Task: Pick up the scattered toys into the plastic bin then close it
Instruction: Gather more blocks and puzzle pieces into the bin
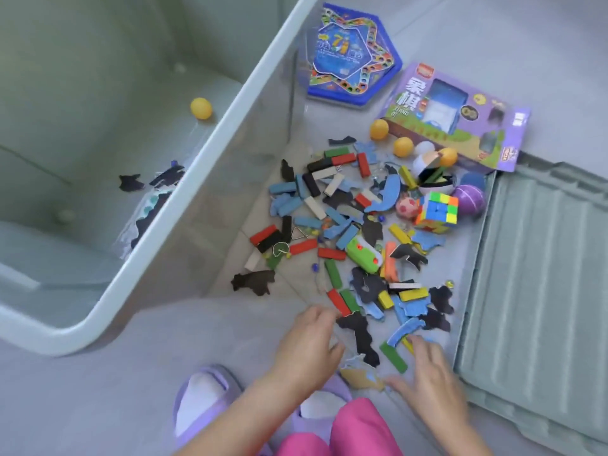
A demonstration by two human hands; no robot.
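Early in the gathering step. On the floor between plastic bin [210, 149] and ridged lid [543, 274], nearly all the scattered toys [348, 225]: domino blocks [332, 159], puzzle pieces [255, 282], Rubik's cube [437, 210], purple ball [469, 200], ping-pong balls [403, 147], xiangqi box [460, 116], blue hexagonal game box [352, 57].

Inside the bin: only a yellow ball [201, 107] and a few dark pieces [131, 183].

At the heap's near edge: left hand [307, 343], fingers loosely extended, tips by a red block [339, 302]; right hand [427, 366] wide, thumb out, beside a green block [393, 357]. Nothing visibly held in either.

Next, probably: rake inward with both palms, lift, carry over the bin's rim. Flat pieces likely to need pinching up.

Fingertips blurred, contact uncertain. Bin's left side and lid's right side cut off. Tiny beads unidentifiable.
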